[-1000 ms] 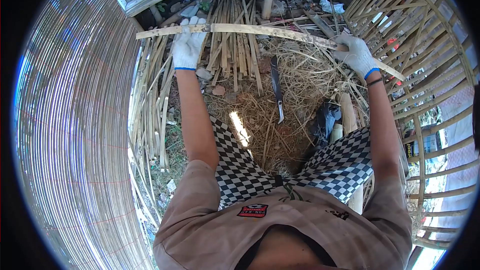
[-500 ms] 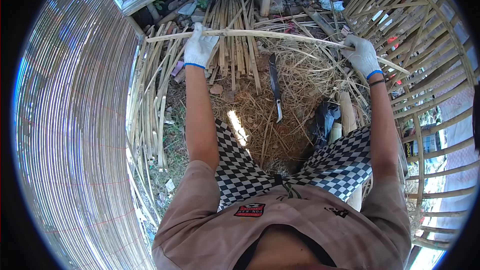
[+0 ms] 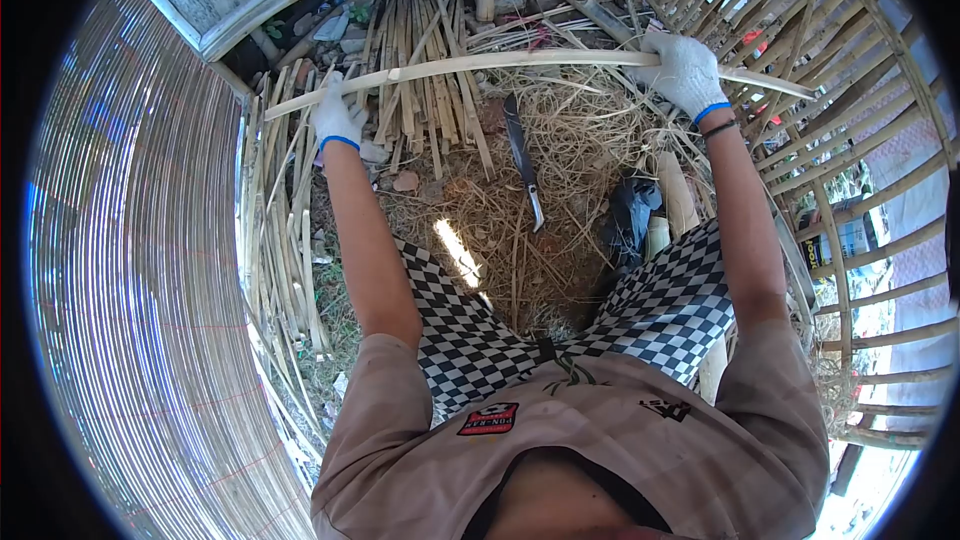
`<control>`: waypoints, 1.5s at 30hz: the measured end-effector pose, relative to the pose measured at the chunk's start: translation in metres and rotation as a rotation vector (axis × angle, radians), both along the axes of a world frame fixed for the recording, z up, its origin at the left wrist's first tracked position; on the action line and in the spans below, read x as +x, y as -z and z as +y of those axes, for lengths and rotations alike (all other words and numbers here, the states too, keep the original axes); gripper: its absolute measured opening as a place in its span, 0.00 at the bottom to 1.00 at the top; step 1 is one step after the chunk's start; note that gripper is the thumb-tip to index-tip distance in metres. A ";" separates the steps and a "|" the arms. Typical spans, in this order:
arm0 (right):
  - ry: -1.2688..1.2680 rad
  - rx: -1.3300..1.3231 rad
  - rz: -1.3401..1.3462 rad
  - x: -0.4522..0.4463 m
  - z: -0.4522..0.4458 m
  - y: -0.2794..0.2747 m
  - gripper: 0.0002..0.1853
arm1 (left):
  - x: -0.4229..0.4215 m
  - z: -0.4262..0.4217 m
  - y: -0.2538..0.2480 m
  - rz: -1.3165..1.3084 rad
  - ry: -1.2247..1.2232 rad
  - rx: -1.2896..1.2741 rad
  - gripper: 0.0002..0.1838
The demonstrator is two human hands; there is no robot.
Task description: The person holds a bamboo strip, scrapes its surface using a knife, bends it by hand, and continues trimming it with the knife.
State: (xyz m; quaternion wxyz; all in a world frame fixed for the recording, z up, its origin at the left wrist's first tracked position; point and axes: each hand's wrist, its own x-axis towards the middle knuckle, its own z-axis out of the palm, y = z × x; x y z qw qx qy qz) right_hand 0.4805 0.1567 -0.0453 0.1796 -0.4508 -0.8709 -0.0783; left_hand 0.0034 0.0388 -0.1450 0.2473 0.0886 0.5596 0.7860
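A long pale bamboo strip (image 3: pixel 500 61) stretches crosswise in front of me, bowed slightly upward in the middle. Near its left end, my left hand (image 3: pixel 339 117), in a white glove with a blue cuff, is closed around it. My right hand (image 3: pixel 684 74), gloved the same way, grips it toward the other end, and a length sticks out past the hand. Below the strip a knife with a dark blade (image 3: pixel 521 155) lies on the straw-covered ground, its light handle toward me. Neither hand touches the knife.
Piles of bamboo strips (image 3: pixel 432 80) lie ahead and along the left (image 3: pixel 285 230). A slatted bamboo screen (image 3: pixel 150 270) stands at left, a bamboo lattice (image 3: pixel 850 155) at right. Pale shavings (image 3: pixel 585 130) cover the ground. A black plastic bag (image 3: pixel 632 215) lies by my right leg.
The bamboo strip has turned so its broader pale face shows. My left hand has shifted outward toward its left end; the right hand has moved slightly up and left. The view has shifted a little.
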 end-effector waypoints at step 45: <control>0.504 -0.875 0.004 -0.172 -0.051 0.344 0.29 | 0.002 0.008 -0.063 0.465 0.135 0.636 0.13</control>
